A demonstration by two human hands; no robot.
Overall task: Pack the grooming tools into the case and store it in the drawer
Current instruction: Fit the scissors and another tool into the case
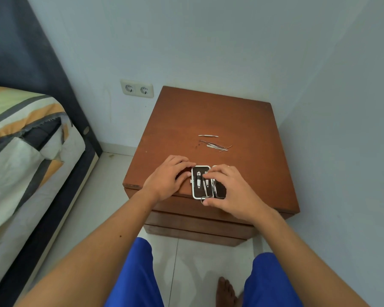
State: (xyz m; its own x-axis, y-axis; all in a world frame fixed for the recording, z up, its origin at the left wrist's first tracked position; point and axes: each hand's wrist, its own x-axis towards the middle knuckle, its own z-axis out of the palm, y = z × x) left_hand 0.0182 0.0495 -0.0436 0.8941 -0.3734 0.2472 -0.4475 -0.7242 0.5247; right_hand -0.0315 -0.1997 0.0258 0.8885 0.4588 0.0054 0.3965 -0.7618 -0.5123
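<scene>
The case [201,182] lies open at the nightstand's [208,120] front edge; your left hand [167,180] steadies its side, fingers spread; your right hand [228,191] pinches the scissors [206,191] inside; loose tools [213,144] lie further back.

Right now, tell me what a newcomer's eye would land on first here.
First, the two hands, left and right, working over a small open case at the near edge of the brown nightstand. Clippers already sit inside. Next, the loose metal tools lying farther back on the top.
</scene>
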